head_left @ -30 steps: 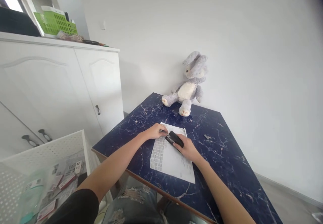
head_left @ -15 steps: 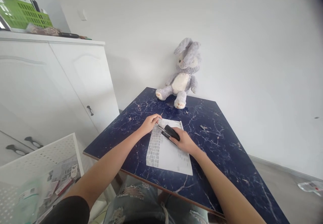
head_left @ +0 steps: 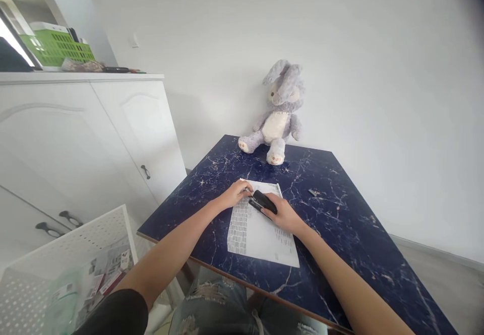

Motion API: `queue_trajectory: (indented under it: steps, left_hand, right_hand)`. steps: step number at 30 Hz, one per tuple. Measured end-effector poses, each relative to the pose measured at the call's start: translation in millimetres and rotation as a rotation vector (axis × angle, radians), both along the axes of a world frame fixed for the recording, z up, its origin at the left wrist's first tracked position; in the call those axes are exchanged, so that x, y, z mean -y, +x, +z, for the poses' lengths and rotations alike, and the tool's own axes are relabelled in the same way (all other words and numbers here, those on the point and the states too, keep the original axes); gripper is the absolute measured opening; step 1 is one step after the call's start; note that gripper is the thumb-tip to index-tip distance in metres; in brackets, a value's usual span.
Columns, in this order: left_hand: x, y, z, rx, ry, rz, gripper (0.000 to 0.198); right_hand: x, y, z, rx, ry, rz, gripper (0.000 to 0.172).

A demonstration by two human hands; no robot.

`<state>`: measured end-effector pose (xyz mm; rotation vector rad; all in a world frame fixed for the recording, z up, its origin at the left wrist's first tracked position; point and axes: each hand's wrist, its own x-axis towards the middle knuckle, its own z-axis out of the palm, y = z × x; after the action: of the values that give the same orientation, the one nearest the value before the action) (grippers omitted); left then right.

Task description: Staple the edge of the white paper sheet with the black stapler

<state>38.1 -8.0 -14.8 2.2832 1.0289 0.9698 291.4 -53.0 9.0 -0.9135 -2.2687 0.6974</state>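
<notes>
A white printed sheet of paper (head_left: 260, 234) lies on the dark blue marbled table (head_left: 333, 229). My right hand (head_left: 284, 215) is closed around a black stapler (head_left: 263, 202) that rests over the sheet's upper left part. My left hand (head_left: 236, 193) sits at the sheet's top left corner, fingers curled and pinched at the stapler's metal front end. Whether the paper lies inside the stapler's jaws I cannot tell.
A grey plush rabbit (head_left: 279, 115) sits at the table's far edge against the wall. A small dark piece (head_left: 312, 192) lies to the right of the paper. White cabinets (head_left: 113, 133) stand left, with a green basket (head_left: 56, 48) on top. A white perforated bin (head_left: 68, 269) holds packets.
The hands stay at the paper's top corner with the stapler; my left fingers shifted slightly along its front end. The camera view swung a little, nothing else on the table moved.
</notes>
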Motion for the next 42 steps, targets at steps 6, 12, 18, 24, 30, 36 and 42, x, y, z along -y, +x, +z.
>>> queue_trajectory:
  steps: [6,12,18,24,30,36,42]
  left_hand:
    - [-1,4,-1.5,-0.093,-0.037,-0.048,0.017]
    - [2,5,3.7,-0.122,-0.053,-0.019,0.015]
    - [2,1,2.2,-0.118,-0.079,-0.012,0.013]
    - [4,-7,11.0,-0.039,-0.123,-0.033,0.018]
    - [6,-27,19.3,0.032,-0.169,-0.152,0.024]
    - [15,-16,19.4,0.16,-0.369,-0.199,0.041]
    - [25,18,18.3,0.12,-0.234,-0.161,0.037]
  right_hand:
    - [-1,1,-1.8,-0.003,0.005,-0.004,0.034]
    - [-1,1,-1.5,-0.024,-0.01,0.001,0.035]
    - [-1,1,-1.0,-0.003,-0.024,0.006,0.035]
    - [-1,1,-0.7,-0.009,-0.021,0.011,0.037]
    - [-3,5,-3.4,-0.048,-0.046,-0.041,0.033]
    - [0,16,0.8,-0.153,-0.125,0.025,0.03]
    - [9,7,6.5,-0.198,-0.058,0.07,0.035]
